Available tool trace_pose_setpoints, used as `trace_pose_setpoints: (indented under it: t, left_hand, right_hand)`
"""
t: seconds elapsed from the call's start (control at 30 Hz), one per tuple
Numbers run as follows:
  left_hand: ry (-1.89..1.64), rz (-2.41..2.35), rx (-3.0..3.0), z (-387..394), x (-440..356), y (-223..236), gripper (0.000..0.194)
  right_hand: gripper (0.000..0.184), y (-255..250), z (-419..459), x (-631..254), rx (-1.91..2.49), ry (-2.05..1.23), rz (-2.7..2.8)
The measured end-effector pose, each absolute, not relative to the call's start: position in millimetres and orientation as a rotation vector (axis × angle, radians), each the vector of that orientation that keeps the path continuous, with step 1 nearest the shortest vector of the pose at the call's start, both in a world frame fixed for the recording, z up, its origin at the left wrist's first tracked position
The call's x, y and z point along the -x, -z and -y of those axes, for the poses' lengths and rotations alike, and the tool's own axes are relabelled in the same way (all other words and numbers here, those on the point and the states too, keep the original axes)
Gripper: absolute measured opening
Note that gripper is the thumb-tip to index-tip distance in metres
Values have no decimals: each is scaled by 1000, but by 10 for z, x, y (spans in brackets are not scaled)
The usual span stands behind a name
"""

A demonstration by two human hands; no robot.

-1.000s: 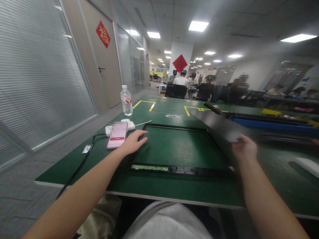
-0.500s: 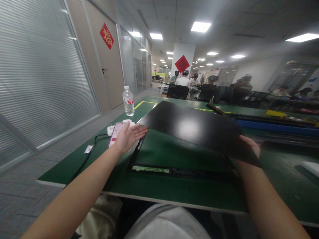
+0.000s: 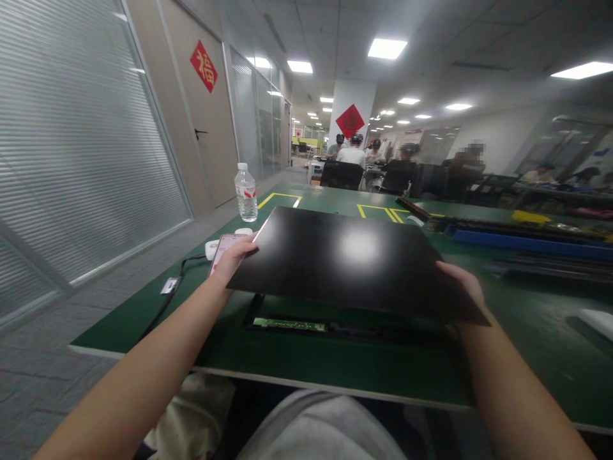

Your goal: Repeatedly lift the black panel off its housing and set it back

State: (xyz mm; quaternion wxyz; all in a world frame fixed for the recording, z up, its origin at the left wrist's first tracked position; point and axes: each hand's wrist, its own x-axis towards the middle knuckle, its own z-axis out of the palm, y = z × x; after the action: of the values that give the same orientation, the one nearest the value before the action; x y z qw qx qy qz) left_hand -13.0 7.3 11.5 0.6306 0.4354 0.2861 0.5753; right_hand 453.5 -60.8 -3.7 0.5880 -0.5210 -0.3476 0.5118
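Observation:
A glossy black flat panel [image 3: 316, 255], like a display screen, is held level above the table between both hands. My left hand [image 3: 234, 255] grips its left edge, thumb on top and the other fingers hidden beneath. At the right edge, my right hand [image 3: 462, 284] is closed on the panel, its fingers partly out of sight below. Under the panel lies a thin black rectangular frame [image 3: 383, 335], mostly covered. Along the frame's near side shows a green circuit strip [image 3: 290, 325].
On the green table [image 3: 158, 326] a phone [image 3: 221, 251], a white charger with a black cable [image 3: 184, 263], and a water bottle [image 3: 246, 195] stand at left. A blue strip [image 3: 522, 240] and dark bars [image 3: 541, 267] lie at right. People sit at tables beyond.
The panel has swung from the right to over the frame and levelled out. My left hand has left the frame's side and taken hold of the panel's left edge.

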Motion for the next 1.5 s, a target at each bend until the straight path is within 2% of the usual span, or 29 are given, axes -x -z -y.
trace_pose_setpoints:
  t: [0.1,0.23,0.37,0.47,0.57,0.77,1.13,1.5]
  left_hand:
    - [-1425,-680,-977,-85,158,-137,44]
    - [-1474,-718,-970,-35,141,-191,49]
    - [-1463,-750,-969,-3,105,-220,55]
    - [-1473,-738,-1005,-25,95,-204,58]
    - [-1444,-734,-1061,-81,108,-159,53]
    - [-1448,-869,-1092,-199,145,-13,53]
    - [-1427,-998,-1068,-209,124,36,38]
    - [-1300,-895,-978,-22,-18,-6,44]
  right_hand:
    - [20,-15,631,-4390,1272,-1388,751]
    - [25,-21,599,-4314,1336,-1442,843]
    - [20,14,535,-4373,1358,-1383,844]
    - [26,46,495,-4430,1353,-1326,810]
    - [31,68,466,-4475,1416,-1237,726]
    - [31,88,449,-4542,1539,-1047,738]
    - [26,81,473,-4517,1639,-935,811]
    - [19,127,445,-4568,1727,-738,846]
